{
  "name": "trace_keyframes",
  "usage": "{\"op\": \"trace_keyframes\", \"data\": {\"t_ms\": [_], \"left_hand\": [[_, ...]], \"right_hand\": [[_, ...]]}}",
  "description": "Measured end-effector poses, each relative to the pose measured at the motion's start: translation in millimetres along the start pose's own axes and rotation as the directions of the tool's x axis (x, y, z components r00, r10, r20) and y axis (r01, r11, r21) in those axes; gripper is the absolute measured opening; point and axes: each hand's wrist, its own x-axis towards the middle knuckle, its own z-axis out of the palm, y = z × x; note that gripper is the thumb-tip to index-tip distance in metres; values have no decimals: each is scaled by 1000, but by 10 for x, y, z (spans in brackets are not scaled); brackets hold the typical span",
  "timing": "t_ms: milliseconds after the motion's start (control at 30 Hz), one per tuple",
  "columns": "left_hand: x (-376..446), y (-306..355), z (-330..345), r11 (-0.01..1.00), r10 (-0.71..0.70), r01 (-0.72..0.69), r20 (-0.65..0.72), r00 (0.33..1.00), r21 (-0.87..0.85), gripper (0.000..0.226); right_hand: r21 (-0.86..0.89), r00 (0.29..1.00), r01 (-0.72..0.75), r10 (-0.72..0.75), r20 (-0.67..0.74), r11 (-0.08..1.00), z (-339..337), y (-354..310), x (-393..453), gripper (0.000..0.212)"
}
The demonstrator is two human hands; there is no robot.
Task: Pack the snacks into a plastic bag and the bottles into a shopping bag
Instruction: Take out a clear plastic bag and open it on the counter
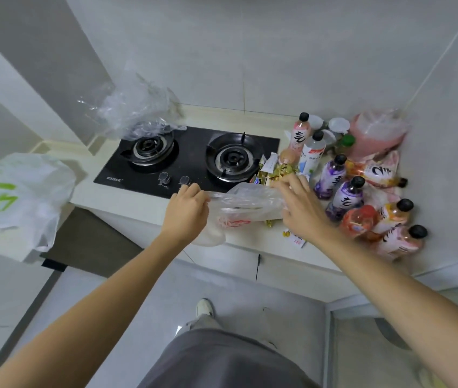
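Note:
A clear plastic bag (246, 208) with a red print lies over the counter's front edge. My left hand (187, 210) grips its left rim. My right hand (302, 204) is at the bag's right rim, fingers stretched toward a pile of gold-wrapped snacks (276, 172) beside the stove; blur hides whether it holds anything. Several drink bottles (345, 198) with black caps stand and lie at the right of the counter. A white shopping bag (17, 197) with green print sits at the far left.
A black two-burner gas stove (191, 158) fills the middle of the counter. A crumpled clear bag (135, 110) rests on its left burner. A pink plastic bag (376, 133) and white lidded jars (338, 125) stand in the back right corner. Small packets (295, 240) lie at the counter edge.

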Motion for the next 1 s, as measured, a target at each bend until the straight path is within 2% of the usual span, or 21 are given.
{"op": "trace_keyframes", "data": {"t_ms": [67, 167, 233, 333, 433, 500, 567, 600, 700, 767, 867, 933, 1000], "left_hand": [[19, 1, -17, 1000, -8, 7, 23, 1000, 11, 10], [65, -26, -19, 998, -44, 41, 75, 996, 45, 25], [108, -61, -17, 995, -69, 61, 102, 992, 77, 33], [196, -140, -17, 989, -100, 83, 145, 984, 120, 50], [291, -279, 12, 981, -120, 89, 177, 977, 172, 66], [359, -400, 57, 978, -121, 82, 204, 971, 192, 75], [434, -548, 128, 978, -105, 59, 232, 967, 198, 86], [473, -625, 172, 979, -88, 39, 242, 966, 201, 91], [606, -832, 312, 975, -18, -42, 266, 964, 219, 106], [697, -941, 404, 958, 40, -116, 276, 960, 263, 109], [832, -1096, 531, 917, 173, -261, 289, 942, 301, 100], [916, -1187, 602, 878, 327, -393, 256, 910, 273, 79], [983, -1267, 692, 805, 511, -550, 211, 833, 222, 62]], "right_hand": [[-45, 993, 119, -120, -17, 992, 28, -28, 25, 77], [-94, 957, 289, -288, 26, 953, 127, -62, 111, 71], [-104, 937, 348, -347, 23, 932, 178, -89, 181, 72], [-117, 912, 409, -411, 11, 905, 215, -159, 287, 84], [-158, 884, 467, -464, 57, 870, 283, -256, 414, 72], [-208, 908, 418, -399, 132, 884, 308, -331, 523, 48], [-294, 946, 313, -268, 183, 903, 369, -362, 655, 23], [-333, 961, 255, -199, 194, 908, 406, -382, 719, 23], [-444, 983, 116, -38, 181, 889, 522, -468, 912, 53], [-492, 987, 74, 5, 158, 867, 589, -523, 1051, 55], [-533, 976, 106, 15, 218, 840, 713, -592, 1271, 21], [-530, 952, 163, 8, 305, 832, 827, -560, 1366, 32], [-466, 924, 228, -39, 381, 855, 919, -513, 1414, 43]]}}
